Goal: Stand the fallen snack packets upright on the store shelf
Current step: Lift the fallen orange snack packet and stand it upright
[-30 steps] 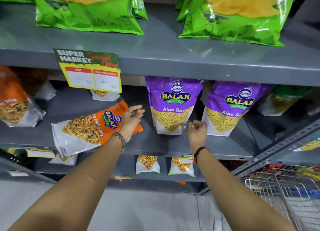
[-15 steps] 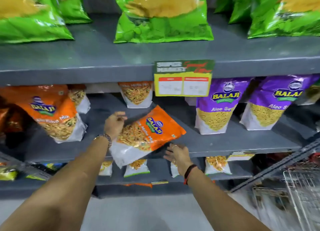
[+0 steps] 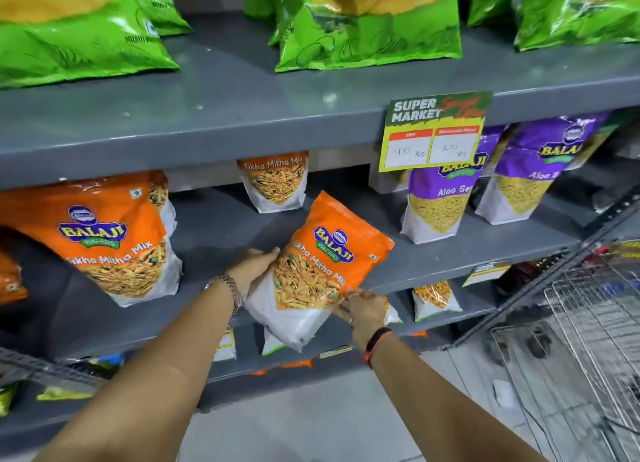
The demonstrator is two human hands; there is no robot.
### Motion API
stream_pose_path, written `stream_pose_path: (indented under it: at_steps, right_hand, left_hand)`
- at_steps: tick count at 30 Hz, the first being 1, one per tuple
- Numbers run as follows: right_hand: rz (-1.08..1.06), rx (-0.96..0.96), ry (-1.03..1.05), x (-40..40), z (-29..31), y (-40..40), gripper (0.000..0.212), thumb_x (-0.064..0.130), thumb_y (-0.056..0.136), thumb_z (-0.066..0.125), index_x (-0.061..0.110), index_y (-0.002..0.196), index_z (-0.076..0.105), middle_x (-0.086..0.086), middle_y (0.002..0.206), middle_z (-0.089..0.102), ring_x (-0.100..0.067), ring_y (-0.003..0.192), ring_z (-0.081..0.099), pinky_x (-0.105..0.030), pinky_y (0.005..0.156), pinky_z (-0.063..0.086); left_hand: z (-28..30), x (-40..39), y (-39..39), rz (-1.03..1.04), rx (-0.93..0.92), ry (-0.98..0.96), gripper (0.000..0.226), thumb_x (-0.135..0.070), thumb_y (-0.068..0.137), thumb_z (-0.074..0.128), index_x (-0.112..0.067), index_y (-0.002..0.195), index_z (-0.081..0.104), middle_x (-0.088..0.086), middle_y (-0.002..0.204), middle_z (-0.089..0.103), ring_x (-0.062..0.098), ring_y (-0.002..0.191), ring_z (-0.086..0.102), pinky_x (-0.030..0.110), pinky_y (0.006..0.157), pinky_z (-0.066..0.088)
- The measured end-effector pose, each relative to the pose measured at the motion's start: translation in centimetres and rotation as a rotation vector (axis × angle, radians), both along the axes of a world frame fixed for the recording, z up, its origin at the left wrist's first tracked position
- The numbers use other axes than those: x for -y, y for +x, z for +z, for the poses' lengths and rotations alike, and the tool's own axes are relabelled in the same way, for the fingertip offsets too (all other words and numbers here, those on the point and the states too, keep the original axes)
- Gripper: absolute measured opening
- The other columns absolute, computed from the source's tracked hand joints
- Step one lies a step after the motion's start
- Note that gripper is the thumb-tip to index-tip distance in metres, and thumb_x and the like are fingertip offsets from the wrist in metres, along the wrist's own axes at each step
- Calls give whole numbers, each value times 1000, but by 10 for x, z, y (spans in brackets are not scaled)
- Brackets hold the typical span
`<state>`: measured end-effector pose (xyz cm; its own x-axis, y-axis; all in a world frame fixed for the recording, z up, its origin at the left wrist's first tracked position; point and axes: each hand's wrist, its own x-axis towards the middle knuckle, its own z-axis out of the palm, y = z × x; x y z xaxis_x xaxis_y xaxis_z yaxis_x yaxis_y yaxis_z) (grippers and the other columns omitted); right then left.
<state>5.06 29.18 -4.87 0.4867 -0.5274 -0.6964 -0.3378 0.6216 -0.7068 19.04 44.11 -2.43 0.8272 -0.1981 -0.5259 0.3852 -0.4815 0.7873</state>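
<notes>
Head camera looks forward and down, close to the shelf [image 3: 221, 122].

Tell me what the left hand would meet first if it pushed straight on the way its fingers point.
Probably the bare middle shelf deck; farther along, the small Tikha Mitha Mix packet at the back. The left hand points up-right behind the tilted orange packet; depth is unclear.

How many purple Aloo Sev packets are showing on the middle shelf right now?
2 clearly: one Aloo Sev packet standing partly behind the price tag, another to its right. More may be hidden behind them.
</notes>
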Motion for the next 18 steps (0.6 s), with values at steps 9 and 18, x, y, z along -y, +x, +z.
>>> stream_pose_path:
  at_steps: [9,18]
  right_hand:
    - [-58,-3,-237,44,13,-104,27,-6,88,45,8,70,60,-9,67,60,-19,57,55,-19,40,46]
    - [-64,105,-445,93,57,-196,15,16,90,57,9,84,68,-9,78,70,-18,61,66,-27,53,55]
  left_hand:
    - [-1,25,-113,-156,-3,-192,20,-32,89,57,-18,76,63,5,74,65,13,59,57,18,49,44]
    - [9,75,-189,-185,-131,-394,16,-23,90,56,-8,86,61,8,82,69,15,61,66,21,51,54]
